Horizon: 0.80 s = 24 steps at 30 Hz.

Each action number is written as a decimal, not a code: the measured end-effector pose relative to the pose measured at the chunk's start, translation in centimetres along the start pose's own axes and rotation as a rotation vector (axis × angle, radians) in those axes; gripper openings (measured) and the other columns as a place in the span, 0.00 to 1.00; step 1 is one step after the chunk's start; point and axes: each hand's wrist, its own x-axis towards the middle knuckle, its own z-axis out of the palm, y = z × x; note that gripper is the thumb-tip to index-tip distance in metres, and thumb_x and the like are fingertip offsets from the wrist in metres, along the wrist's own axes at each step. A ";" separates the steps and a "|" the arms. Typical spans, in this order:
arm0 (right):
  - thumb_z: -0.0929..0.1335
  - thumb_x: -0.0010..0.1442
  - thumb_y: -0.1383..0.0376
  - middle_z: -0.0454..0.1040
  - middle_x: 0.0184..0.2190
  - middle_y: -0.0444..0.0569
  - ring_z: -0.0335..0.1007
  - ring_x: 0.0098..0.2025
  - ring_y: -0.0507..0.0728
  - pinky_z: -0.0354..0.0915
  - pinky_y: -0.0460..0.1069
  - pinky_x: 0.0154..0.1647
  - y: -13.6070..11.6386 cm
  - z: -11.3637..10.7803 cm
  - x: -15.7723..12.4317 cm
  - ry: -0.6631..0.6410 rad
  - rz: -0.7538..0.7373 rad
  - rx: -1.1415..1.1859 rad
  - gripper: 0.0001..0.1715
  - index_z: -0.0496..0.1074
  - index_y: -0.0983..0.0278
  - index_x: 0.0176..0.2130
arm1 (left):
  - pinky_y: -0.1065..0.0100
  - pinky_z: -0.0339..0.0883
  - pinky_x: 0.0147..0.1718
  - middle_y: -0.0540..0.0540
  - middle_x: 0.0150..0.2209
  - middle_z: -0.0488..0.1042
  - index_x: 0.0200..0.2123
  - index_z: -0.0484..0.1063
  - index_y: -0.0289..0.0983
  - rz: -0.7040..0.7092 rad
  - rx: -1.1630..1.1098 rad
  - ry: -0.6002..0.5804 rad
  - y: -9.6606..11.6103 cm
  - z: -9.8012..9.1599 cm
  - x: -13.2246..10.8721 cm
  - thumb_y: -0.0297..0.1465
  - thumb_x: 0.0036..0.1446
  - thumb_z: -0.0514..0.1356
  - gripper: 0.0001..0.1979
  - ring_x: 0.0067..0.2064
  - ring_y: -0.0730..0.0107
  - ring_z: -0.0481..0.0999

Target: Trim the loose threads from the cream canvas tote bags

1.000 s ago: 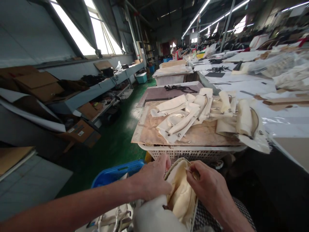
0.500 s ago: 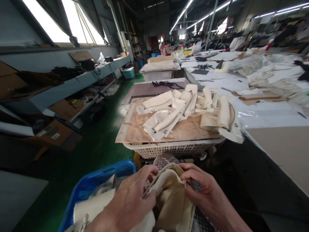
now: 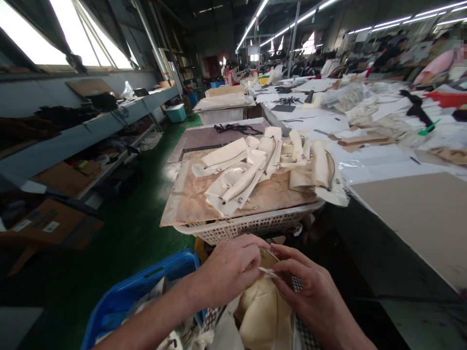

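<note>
A cream piece of soft material, like a bag part (image 3: 263, 311), lies over my lap at the bottom of the view. My left hand (image 3: 235, 266) pinches its upper rim from the left, fingers closed and bent inward. From the other side my right hand (image 3: 306, 274) grips the same rim between thumb and fingers. The fingertips of both hands almost meet at a small whitish edge there. What lies under the fingers is hidden.
To my left stands a blue basket (image 3: 142, 284) with cream pieces inside. Ahead, a board (image 3: 182, 204) on a white basket (image 3: 248, 228) carries several cream pieces with zippers. A long worktable with a beige sheet (image 3: 419, 209) runs along the right.
My left hand has moved up and right along the rim, closer to my right hand. The material's upper edge is now gathered between them. The camera has turned a little to the right.
</note>
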 end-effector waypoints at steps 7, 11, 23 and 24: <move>0.68 0.60 0.66 0.75 0.52 0.51 0.74 0.52 0.58 0.70 0.50 0.51 -0.1 -0.4 -0.4 -0.060 0.018 0.056 0.06 0.76 0.60 0.33 | 0.67 0.65 0.49 0.46 0.50 0.75 0.26 0.65 0.36 -0.020 -0.055 0.101 0.3 0.9 -0.7 0.20 0.55 0.59 0.09 0.52 0.67 0.73; 0.68 0.61 0.63 0.72 0.55 0.51 0.72 0.54 0.60 0.70 0.53 0.53 0.2 -0.3 -0.6 -0.036 0.004 0.037 0.07 0.78 0.57 0.39 | 0.66 0.66 0.49 0.46 0.51 0.74 0.27 0.66 0.36 -0.010 -0.044 0.110 0.2 1.1 -0.6 0.21 0.56 0.60 0.08 0.52 0.66 0.73; 0.64 0.65 0.68 0.68 0.58 0.52 0.75 0.46 0.56 0.73 0.49 0.45 0.4 -0.2 -0.9 0.025 -0.151 -0.045 0.11 0.76 0.57 0.43 | 0.66 0.65 0.51 0.47 0.51 0.73 0.32 0.70 0.36 -0.013 -0.014 0.080 0.5 1.0 -0.6 0.26 0.61 0.61 0.04 0.52 0.67 0.72; 0.64 0.65 0.68 0.67 0.60 0.52 0.74 0.49 0.57 0.72 0.50 0.46 0.4 -0.3 -0.9 0.017 -0.165 -0.073 0.12 0.75 0.57 0.44 | 0.66 0.65 0.50 0.48 0.51 0.73 0.31 0.70 0.36 -0.017 -0.012 0.077 0.6 1.0 -0.5 0.26 0.61 0.61 0.05 0.52 0.67 0.72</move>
